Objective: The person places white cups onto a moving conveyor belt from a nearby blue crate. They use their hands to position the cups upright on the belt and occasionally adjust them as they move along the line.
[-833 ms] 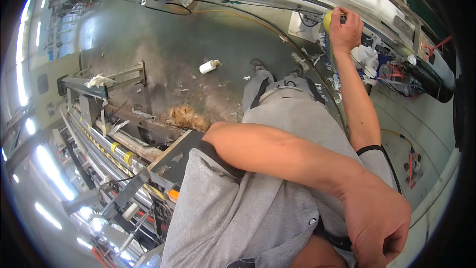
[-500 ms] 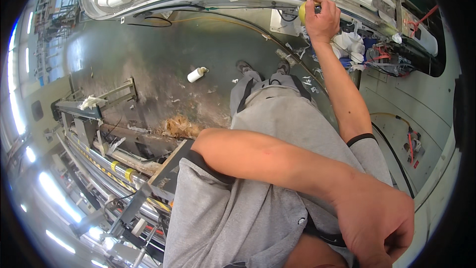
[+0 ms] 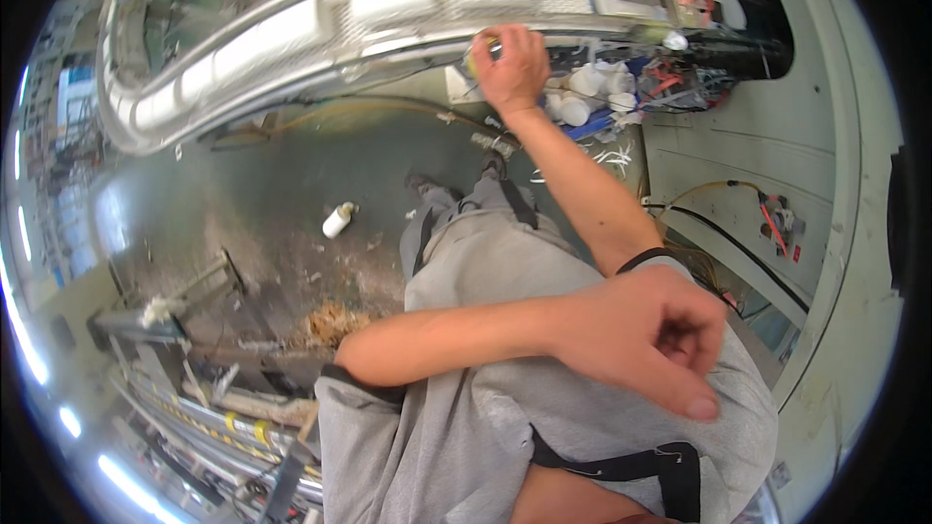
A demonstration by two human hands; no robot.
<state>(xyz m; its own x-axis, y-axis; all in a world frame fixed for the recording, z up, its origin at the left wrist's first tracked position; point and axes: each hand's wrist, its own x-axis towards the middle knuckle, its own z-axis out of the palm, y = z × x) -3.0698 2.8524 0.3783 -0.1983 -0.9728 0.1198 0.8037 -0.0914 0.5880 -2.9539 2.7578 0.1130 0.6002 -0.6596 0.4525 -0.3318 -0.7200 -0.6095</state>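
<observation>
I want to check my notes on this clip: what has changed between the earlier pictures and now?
The right hand keeps its grip on the small yellow object at the curved metal machine; with the head turning, both slid left in view. The left hand stays empty, folded across the grey shirt. The white bottle still lies on the floor.

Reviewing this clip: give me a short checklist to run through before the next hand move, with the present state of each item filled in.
1. Right hand closed on the small yellow object: ok, fingers wrap it.
2. What the yellow object is: cannot tell, mostly hidden by the hand.
3. Left hand free: ok, loosely curled across the body with nothing visibly in its grip.
4. Right arm's reach to the metal machine frame: ok, arm is stretched out fully.
5. Floor underfoot: not ok, a white bottle and wood shavings lie on it.
6. Cables near the right side: not ok, loose on the floor.
</observation>
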